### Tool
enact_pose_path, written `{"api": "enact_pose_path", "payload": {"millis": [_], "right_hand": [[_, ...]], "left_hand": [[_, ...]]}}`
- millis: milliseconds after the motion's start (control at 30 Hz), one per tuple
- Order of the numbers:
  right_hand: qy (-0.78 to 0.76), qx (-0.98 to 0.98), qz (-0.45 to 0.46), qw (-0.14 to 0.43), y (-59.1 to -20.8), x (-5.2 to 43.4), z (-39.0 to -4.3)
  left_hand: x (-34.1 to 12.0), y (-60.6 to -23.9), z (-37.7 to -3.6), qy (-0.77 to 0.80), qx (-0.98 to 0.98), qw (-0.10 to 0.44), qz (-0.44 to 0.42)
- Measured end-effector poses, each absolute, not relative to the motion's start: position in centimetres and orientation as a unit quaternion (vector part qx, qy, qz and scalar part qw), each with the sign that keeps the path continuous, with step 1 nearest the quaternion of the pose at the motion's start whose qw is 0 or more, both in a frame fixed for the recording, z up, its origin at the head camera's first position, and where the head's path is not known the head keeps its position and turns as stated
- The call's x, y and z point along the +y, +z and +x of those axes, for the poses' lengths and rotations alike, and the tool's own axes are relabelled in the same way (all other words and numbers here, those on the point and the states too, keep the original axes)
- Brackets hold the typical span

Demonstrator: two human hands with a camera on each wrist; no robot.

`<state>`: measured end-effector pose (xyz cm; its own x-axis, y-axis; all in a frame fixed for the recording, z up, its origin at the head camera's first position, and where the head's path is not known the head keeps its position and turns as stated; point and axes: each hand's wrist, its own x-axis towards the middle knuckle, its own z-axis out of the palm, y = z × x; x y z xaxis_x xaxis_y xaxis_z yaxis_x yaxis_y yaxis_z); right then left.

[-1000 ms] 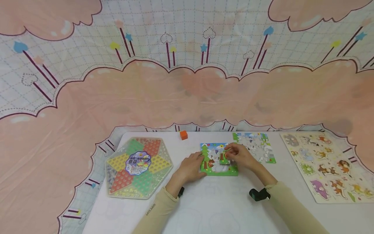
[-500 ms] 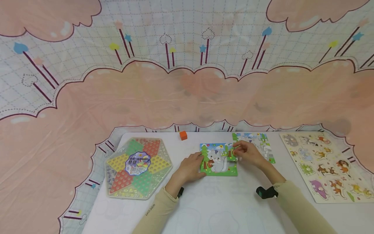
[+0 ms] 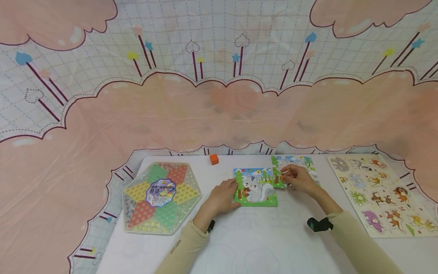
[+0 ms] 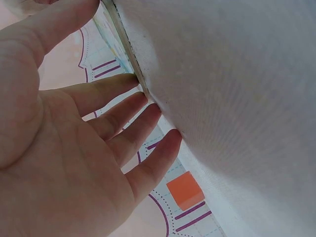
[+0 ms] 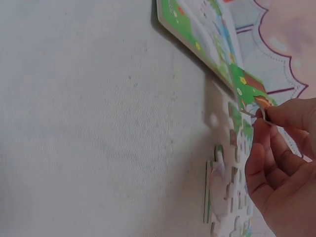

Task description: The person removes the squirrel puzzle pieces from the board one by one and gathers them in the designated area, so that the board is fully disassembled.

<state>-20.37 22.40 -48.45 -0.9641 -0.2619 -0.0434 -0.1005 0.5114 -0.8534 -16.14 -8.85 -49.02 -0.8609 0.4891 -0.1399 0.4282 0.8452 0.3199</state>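
Note:
A square board (image 3: pixel 254 199) printed with a grey squirrel lies on the white table. At its left edge rests my left hand (image 3: pixel 222 196); in the left wrist view the fingers (image 4: pixel 116 94) reach out fairly straight, tips along the board's side. Between thumb and fingertips, my right hand (image 3: pixel 301 180) pinches a green jigsaw piece (image 3: pixel 278 179) showing a tree trunk and part of a brown acorn. That piece is held just right of the squirrel board, overlapping the near left of a loosely laid jigsaw (image 3: pixel 297 159). The right wrist view shows its separate pieces (image 5: pixel 217 187) below the hand.
A hexagonal Chinese checkers board (image 3: pixel 186 190) in clear wrapping lies at left. Near the table's back edge sits a small orange block (image 3: pixel 214 159). At right lies a wooden animal puzzle board (image 3: pixel 359 213). A patterned cloth (image 3: pixel 219 110) hangs behind the table.
My right hand has carried the jigsaw piece rightward, from over the squirrel board to the loose jigsaw, uncovering the squirrel picture. My left hand has stayed at the board's left edge.

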Motion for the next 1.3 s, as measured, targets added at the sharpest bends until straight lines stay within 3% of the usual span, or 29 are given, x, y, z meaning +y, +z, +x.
{"api": "enact_pose_path", "payload": {"millis": [1300], "right_hand": [[-0.406,0.901,-0.13,0.079,-50.1,23.0,-21.3]], "left_hand": [[-8.8,-48.7,-16.0,0.142,0.954,0.115,0.236]]}}
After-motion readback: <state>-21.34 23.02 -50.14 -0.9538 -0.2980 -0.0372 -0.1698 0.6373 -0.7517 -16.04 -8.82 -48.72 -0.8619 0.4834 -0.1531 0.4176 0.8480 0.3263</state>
